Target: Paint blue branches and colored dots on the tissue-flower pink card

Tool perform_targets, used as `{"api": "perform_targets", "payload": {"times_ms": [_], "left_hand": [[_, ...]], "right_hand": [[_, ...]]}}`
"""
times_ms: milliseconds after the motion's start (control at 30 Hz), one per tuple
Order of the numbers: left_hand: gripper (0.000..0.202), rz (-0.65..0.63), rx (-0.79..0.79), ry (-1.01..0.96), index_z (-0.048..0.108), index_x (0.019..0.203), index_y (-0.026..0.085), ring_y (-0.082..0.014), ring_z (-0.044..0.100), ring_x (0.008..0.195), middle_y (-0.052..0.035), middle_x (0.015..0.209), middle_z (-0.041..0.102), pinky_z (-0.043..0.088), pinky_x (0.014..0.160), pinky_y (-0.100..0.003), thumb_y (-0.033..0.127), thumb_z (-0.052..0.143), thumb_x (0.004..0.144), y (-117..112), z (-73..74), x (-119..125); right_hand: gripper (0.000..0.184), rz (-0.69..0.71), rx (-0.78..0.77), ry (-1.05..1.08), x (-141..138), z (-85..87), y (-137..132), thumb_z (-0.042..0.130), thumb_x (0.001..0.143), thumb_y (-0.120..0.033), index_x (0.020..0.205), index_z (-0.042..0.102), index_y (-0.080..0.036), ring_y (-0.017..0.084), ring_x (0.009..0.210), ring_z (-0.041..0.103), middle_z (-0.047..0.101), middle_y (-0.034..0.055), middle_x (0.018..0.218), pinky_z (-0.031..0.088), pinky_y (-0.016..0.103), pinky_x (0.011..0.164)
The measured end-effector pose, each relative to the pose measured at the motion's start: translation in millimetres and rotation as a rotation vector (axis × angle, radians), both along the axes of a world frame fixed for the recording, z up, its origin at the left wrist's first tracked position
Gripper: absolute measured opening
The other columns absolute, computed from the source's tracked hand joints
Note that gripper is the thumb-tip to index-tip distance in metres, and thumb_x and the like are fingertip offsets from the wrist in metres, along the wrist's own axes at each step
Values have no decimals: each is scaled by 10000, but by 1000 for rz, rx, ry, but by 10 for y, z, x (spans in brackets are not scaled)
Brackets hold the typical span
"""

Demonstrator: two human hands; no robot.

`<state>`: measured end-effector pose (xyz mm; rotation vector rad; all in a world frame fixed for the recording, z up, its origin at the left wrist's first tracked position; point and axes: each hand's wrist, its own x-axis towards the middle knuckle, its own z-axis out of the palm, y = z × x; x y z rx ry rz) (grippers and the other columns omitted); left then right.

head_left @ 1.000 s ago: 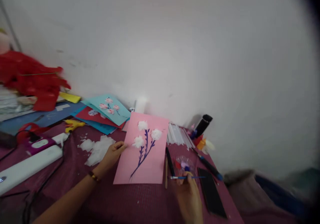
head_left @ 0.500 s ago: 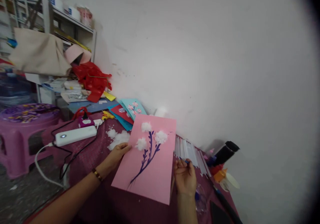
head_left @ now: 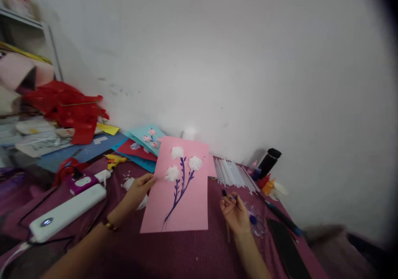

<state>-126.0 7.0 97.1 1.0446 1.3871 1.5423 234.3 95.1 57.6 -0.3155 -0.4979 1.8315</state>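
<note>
- From my end, the head view is showing the left hand (head_left: 141,190) gripping the left edge of the pink card (head_left: 189,212), thumb and fingers pinched on it.
- The card is facing me near the middle of the table (head_left: 168,256) — I cannot tell whether its lower edge is touching the cloth.
- Three white blossoms (head_left: 195,163) are sitting at the tops of dark purple stems (head_left: 174,205) on the card.
- The right hand (head_left: 235,214) is hovering to the right of the card, apart from it, palm up and fingers curled. A small blue bit is showing at the fingertips, but I cannot tell whether they are gripping it.
- Just beside that hand, a clear tray (head_left: 259,228) is holding a dab of blue, and a black slab (head_left: 287,248) is lying farther right.
- Clear sticks (head_left: 231,173) are lying beyond the hand, with a black bottle (head_left: 269,163) leaning near the wall (head_left: 217,63).
- On the left — beyond the left forearm — I am seeing a white power bank (head_left: 68,212), a yellow glue gun (head_left: 115,160) and a blue folded card (head_left: 139,134).
- A red bag (head_left: 68,109) is lying crumpled farther back.
</note>
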Motion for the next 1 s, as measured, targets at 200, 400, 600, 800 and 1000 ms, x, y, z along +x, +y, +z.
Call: {"api": "perform_targets", "payload": {"times_ms": [200,400,600,800,1000], "left_hand": [[438,-77,76,-4,618,660,170,-93,379,491,65,536,482,274,464,-212,586,752,617,260,178,-705],[498,-138,95,-37,650,767,172,-144,532,559,16,641,625,418,500,-234,620,776,590,474,261,-1057],[542,-123,90,-90,649,800,170,-109,480,515,36,626,605,389,471,-208,610,815,532,375,174,-1040],[491,-93,144,-120,652,774,169,-100,475,536,44,628,597,385,495,-203,574,814,549,131,218,-762],[403,-170,172,11,681,748,147,-100,484,538,41,595,595,371,501,-216,506,816,625,60,366,-241]], "right_hand": [[216,-62,51,-49,-302,274,90,848,712,-206,800,653,-229,85,610,624,608,-92,635,604,280,743],[223,-126,141,-78,-806,598,40,876,673,-211,775,678,-212,71,556,614,617,-90,606,610,254,709],[111,-181,99,-86,-981,742,-205,769,785,-203,771,659,-205,86,555,604,598,-73,603,603,265,684],[74,-145,132,-138,-954,975,-540,666,876,-222,804,650,-212,101,551,587,584,-65,583,592,273,662],[81,-126,194,-136,-631,962,-783,731,837,-244,820,659,-211,96,559,592,601,-64,569,580,240,662]]}}
